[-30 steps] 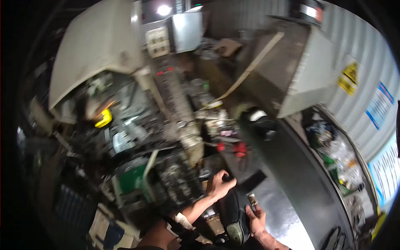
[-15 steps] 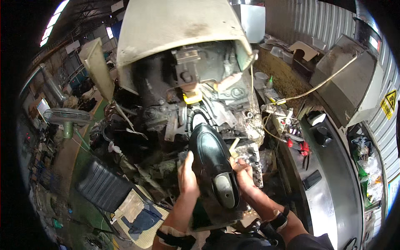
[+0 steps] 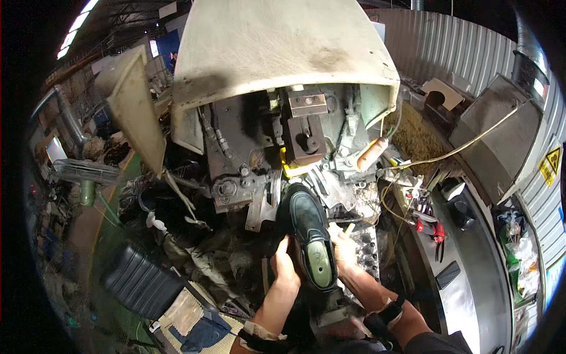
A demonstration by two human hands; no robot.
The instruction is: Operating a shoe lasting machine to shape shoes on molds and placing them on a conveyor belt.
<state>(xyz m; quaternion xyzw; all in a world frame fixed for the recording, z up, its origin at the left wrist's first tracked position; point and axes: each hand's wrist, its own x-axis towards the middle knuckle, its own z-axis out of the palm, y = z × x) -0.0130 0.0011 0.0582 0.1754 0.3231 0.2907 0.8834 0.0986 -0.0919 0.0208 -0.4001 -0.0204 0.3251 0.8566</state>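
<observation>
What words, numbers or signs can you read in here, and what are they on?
Yellow sign on the corrugated wall: a black triangle symbol; the lettering under it is too small to read.
Blue-and-white sheet at the right edge: cut off and too blurred to read.
Small red-and-white label on the dark duct: too small to read.
Black shoe: no words I can make out.

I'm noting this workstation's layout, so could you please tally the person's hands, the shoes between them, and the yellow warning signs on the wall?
Left hand, right hand: 2
Black shoe: 1
Yellow warning sign: 1
Total: 4
</observation>
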